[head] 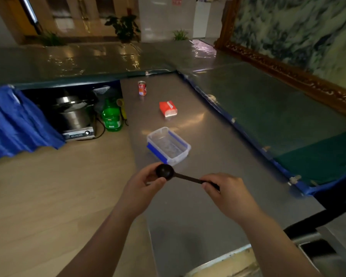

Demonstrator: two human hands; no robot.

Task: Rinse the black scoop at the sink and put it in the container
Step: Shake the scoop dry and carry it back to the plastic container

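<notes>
The black scoop [165,172] is held level above the steel counter [198,206], its round bowl to the left and its thin handle running right. My left hand [143,183] cups the bowl with its fingertips. My right hand [226,191] pinches the handle near its end. Just beyond the scoop stands the clear plastic container [169,145] with blue clips, open and with nothing in it. A metal sink edge [238,258] shows at the bottom right.
A red tissue pack [168,108] and a red can [142,88] stand farther back on the counter. Left of it, on the floor, are a green bottle [111,116], a steel pot on a cooker [74,116] and a blue sheet [14,122]. Green covered tables lie behind and right.
</notes>
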